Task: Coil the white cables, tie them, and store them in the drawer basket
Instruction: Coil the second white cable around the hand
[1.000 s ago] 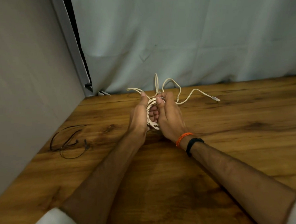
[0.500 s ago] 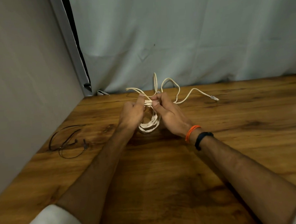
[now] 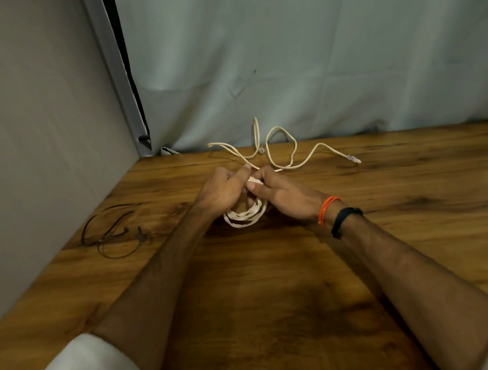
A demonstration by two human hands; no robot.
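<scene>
Since a second ago: both hands drawn apart and lowered toward the table; coil, then hidden between the palms, now hangs in view below them.

Left hand (image 3: pixel 220 193): fingers curled, pinching the wrapped top of the coil (image 3: pixel 246 216), index fingertip on the cable just beyond.
Right hand (image 3: pixel 282 192): fingers and thumb curled round the same wrapped section, opposite the left hand, thumb tip against the wraps.
Coil: several white loops, hanging between the two hands, lowest part at or near the table (image 3: pixel 270 282); contact cannot be told.
Loose cable (image 3: pixel 292 156): runs from the hands away across the table in open curves, one loop standing up against the curtain (image 3: pixel 316 68); plug (image 3: pixel 353 158) lies beyond and right of the right hand.
Black cord (image 3: pixel 112 231): on the table well left of the left hand, near the wall.
Right wrist: orange band (image 3: pixel 327 208), black band (image 3: pixel 343 220).
</scene>
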